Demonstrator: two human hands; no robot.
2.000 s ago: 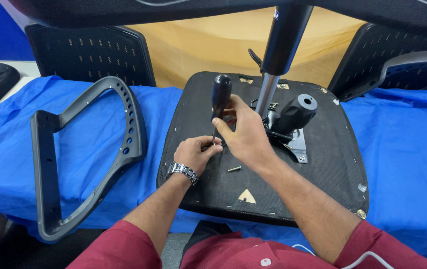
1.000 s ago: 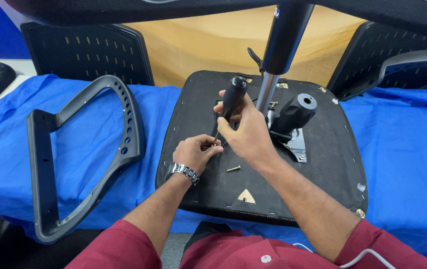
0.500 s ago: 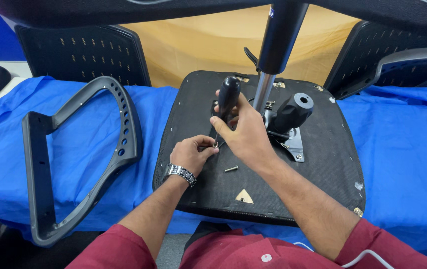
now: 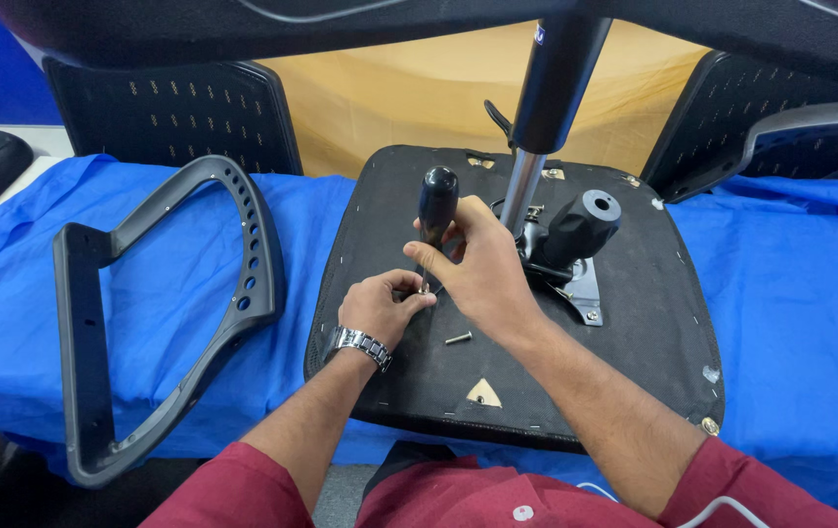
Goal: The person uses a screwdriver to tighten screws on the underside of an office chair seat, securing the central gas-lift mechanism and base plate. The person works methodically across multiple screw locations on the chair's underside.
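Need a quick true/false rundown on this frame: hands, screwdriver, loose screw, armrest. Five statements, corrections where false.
1. The right hand grips the black-handled screwdriver. True.
2. The screwdriver lies flat on the blue cloth. False: it stands roughly upright over the upturned black chair seat base.
3. The left hand pinches near the screwdriver's tip. True.
4. A loose silver screw rests on the seat base. True.
5. The grey plastic armrest frame lies right of the seat base. False: it lies to its left, on the blue cloth.
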